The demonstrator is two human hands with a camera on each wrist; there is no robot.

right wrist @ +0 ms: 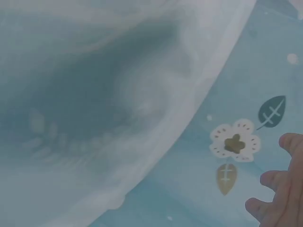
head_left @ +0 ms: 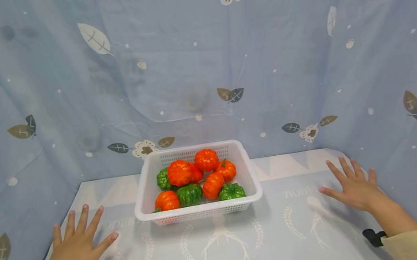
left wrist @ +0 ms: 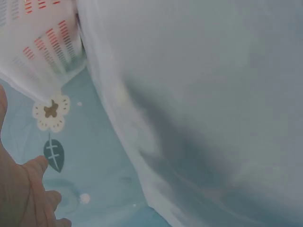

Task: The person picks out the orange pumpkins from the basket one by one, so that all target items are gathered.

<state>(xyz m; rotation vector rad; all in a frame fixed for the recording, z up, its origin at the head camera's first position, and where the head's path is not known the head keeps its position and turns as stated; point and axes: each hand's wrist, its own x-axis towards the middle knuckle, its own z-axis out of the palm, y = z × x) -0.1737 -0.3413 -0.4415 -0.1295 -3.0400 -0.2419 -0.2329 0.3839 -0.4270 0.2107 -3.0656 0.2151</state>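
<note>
A white plastic basket (head_left: 199, 210) stands at the back middle of the table, holding several small orange pumpkins (head_left: 179, 172) and a few green ones (head_left: 190, 194). To its left, my left hand (head_left: 74, 251) is held with its fingers spread, holding nothing. On the far right my right hand (head_left: 354, 189) is likewise spread and holds nothing. Both hands are apart from the basket. The left wrist view catches the slotted wall of the basket (left wrist: 52, 42) beyond part of the left hand (left wrist: 23, 189). Only some right fingers (right wrist: 272, 179) show in the right wrist view.
A pale grey-blue cloth with white antler and leaf prints covers the table (head_left: 225, 252). Behind it and along both sides hangs a blue curtain (head_left: 180, 71) with flowers and leaves. A small black object (head_left: 373, 238) sits at the right wrist, by a cream sleeve (head_left: 414, 245).
</note>
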